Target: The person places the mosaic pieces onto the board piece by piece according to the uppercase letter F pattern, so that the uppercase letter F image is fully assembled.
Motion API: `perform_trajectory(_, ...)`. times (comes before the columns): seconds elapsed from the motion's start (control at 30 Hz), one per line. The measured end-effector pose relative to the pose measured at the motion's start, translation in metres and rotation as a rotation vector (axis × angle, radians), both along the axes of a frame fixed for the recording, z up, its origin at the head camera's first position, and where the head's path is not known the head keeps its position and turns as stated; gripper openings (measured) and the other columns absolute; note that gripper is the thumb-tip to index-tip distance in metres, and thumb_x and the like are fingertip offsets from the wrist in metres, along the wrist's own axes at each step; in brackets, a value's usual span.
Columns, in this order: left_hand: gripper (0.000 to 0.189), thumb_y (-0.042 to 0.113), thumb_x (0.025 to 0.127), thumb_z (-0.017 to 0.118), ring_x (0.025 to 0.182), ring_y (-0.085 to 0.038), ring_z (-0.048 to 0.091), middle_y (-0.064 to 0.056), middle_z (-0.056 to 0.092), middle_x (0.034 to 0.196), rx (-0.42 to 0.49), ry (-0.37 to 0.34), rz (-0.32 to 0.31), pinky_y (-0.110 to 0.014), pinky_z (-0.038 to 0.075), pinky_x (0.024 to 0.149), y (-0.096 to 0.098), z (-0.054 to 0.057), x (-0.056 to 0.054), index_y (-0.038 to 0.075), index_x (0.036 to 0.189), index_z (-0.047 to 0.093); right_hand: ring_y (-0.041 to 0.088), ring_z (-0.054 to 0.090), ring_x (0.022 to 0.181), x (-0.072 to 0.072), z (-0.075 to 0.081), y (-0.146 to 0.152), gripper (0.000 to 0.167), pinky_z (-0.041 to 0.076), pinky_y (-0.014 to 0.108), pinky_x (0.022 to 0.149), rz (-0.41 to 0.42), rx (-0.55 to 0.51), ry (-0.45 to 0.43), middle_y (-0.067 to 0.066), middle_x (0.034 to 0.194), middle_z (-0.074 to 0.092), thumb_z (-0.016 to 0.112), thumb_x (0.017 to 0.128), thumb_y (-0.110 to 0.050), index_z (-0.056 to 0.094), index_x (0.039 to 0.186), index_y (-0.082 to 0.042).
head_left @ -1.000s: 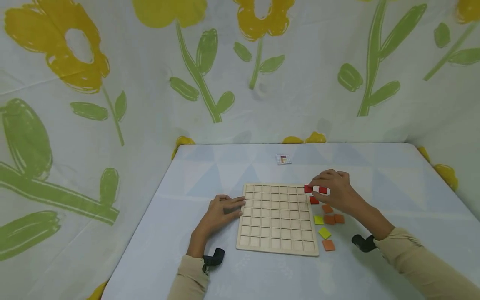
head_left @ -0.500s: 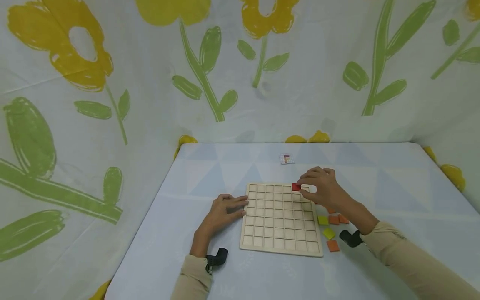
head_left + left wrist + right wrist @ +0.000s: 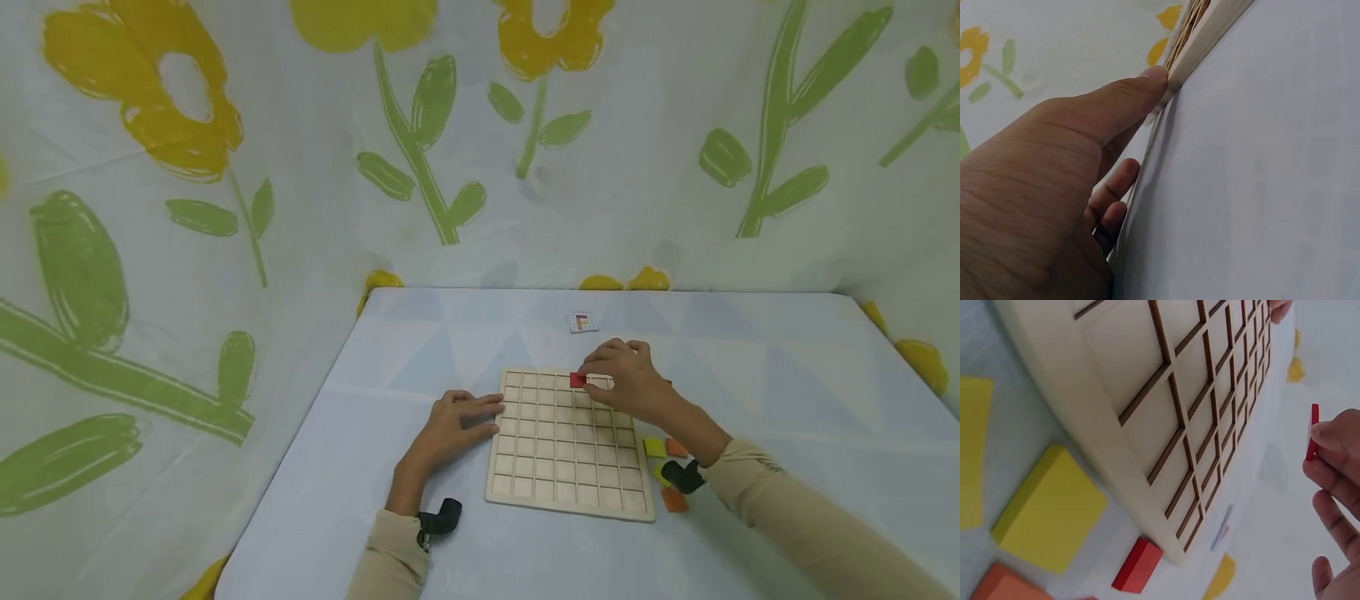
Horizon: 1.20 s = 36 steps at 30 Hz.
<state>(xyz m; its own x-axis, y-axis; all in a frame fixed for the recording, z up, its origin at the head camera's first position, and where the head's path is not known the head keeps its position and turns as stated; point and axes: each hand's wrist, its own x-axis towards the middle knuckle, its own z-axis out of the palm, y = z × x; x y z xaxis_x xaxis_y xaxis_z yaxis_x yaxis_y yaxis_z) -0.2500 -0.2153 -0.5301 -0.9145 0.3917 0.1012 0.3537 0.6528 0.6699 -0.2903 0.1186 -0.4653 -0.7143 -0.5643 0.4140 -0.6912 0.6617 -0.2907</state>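
My right hand (image 3: 628, 382) pinches a red square tile (image 3: 577, 380) by thumb and fingertips over the back row of a wooden grid board (image 3: 489, 487). In the right wrist view that tile (image 3: 1313, 431) is seen edge-on, held above the board. At the board's left side rests my left hand (image 3: 447, 429), its fingers extended along the frame. The left wrist view shows the thumb (image 3: 1125, 100) touching the board's outer edge. The board's cells that show hold no tiles.
Right of the board lie a yellow tile (image 3: 655, 447) and an orange tile (image 3: 674, 500), with others partly hidden by my right arm. Another red tile (image 3: 1137, 565) sits beside the board's corner. Behind the board is a small printed grid card (image 3: 582, 322).
The right hand has carried the red tile leftward from beside the board to over its back row. My left hand has kept its place at the board's edge.
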Motion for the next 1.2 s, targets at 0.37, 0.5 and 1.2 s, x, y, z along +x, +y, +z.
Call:
perform_trajectory(0.37,0.04,0.044,0.094,0.069,0.124,-0.015,0.041,0.023,0.052,0.143,0.009,0.007,0.006,-0.049,0.029,0.104,0.001,-0.004,0.0,0.031,0.131,0.068,0.025,0.054,0.108,-0.003,-0.006,-0.024,0.016,0.028,0.065,0.095,-0.016,0.058,-0.066,0.0,0.102,0.071,0.083,0.082,-0.014,0.08,0.097,-0.014)
perform_trajectory(0.5,0.04,0.043,0.094,0.07,0.122,-0.013,0.041,0.026,0.051,0.142,-0.008,0.012,0.018,-0.048,0.029,0.104,0.0,-0.005,0.001,0.031,0.132,0.068,0.025,0.055,0.108,-0.005,-0.009,-0.034,0.015,0.028,0.065,0.096,-0.008,0.073,-0.072,0.0,0.102,0.072,0.082,0.083,-0.015,0.08,0.097,-0.013)
perform_trajectory(1.2,0.041,0.04,0.095,0.068,0.123,-0.017,0.043,0.017,0.052,0.146,-0.049,0.051,-0.022,-0.049,0.031,0.102,0.0,0.001,-0.002,0.028,0.134,0.066,0.025,0.056,0.105,-0.013,-0.027,-0.05,0.007,0.031,0.062,0.09,0.002,0.134,-0.071,0.002,0.102,0.072,0.079,0.086,-0.012,0.08,0.092,-0.016)
